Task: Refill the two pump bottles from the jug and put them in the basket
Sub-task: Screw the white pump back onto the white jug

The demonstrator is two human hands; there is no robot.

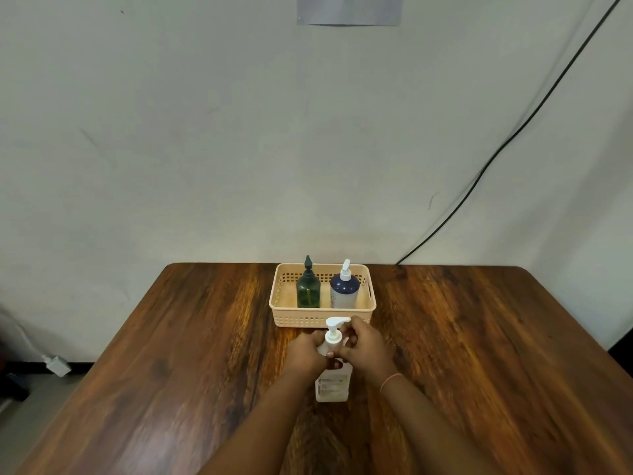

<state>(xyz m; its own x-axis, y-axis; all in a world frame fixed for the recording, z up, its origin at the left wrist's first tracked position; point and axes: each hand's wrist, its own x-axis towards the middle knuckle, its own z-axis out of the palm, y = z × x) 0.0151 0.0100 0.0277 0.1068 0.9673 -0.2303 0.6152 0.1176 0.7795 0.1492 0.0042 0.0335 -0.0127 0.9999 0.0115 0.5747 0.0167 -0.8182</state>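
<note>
White pump bottle (332, 382) stands upright on the table (171, 371), near edge of centre, just in front of the basket (322, 318) and apart from it. Long axis vertical; pump head (337, 322) on top, spout pointing right.

Both hands on it. Left hand (308, 353) wraps the shoulder/upper body from the left, fingers curled closed round it. Right hand (366, 347) sits at the neck from the right, fingertips pinched in at the collar under the spout. Reads as a brace-and-twist setup: left holds the body, right works the pump collar. Can't tell whether it's going on or coming off, or how full the bottle is.

Key relation: the bottle is directly between the two hands, both equally near, and the basket lies straight ahead. The collar turns about the vertical axis, so the left hand has to stop the body spinning.

Basket holds two bottles upright side by side: green bottle (308, 289) left, blue-and-white pump bottle (345, 289) right. No spare room obvious between them; some at the ends.

No jug in view unless one of these counts as it. Black cable (513, 132) runs down the wall, well clear.
</note>
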